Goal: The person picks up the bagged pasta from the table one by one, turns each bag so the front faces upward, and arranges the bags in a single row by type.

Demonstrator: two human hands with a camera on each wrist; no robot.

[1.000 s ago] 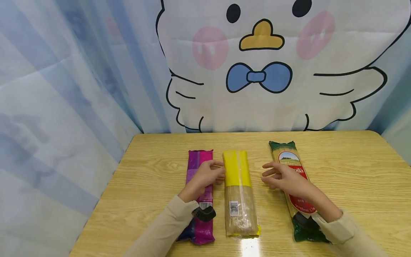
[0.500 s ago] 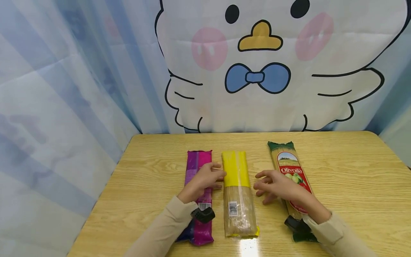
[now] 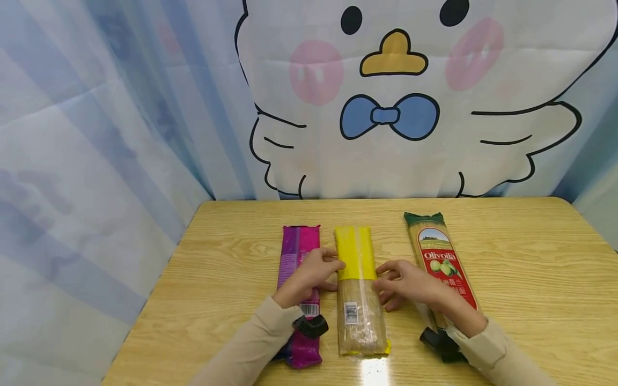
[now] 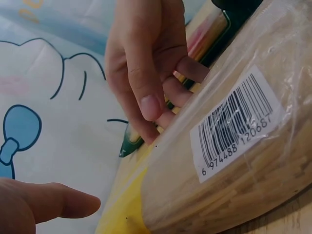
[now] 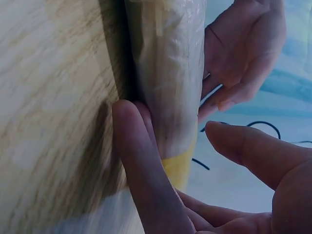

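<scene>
A clear-and-yellow pack of dry noodles [image 3: 361, 289] lies lengthwise in the middle of the table, its white barcode label [image 4: 235, 124] large in the left wrist view. At the pack's left edge is my left hand [image 3: 311, 274], thumb over the yellow part and fingers low beside it. My right hand [image 3: 405, 284] is at the opposite edge with its fingers loosely bent; in the right wrist view its fingertips reach the pack's underside edge by the tabletop, while the thumb stands apart. Neither hand visibly grips the pack.
Left of it lies a purple-and-pink pack [image 3: 307, 343], partly under my left forearm. To the right is a pack of Olivoilà spaghetti [image 3: 436, 252], partly covered by my right arm. A printed curtain [image 3: 386, 161] hangs behind the wooden table [image 3: 232, 257].
My right hand has moved left from the spaghetti pack to the right edge of the middle noodle pack. The left hand has shifted slightly right and down, its thumb now over the pack's edge.
</scene>
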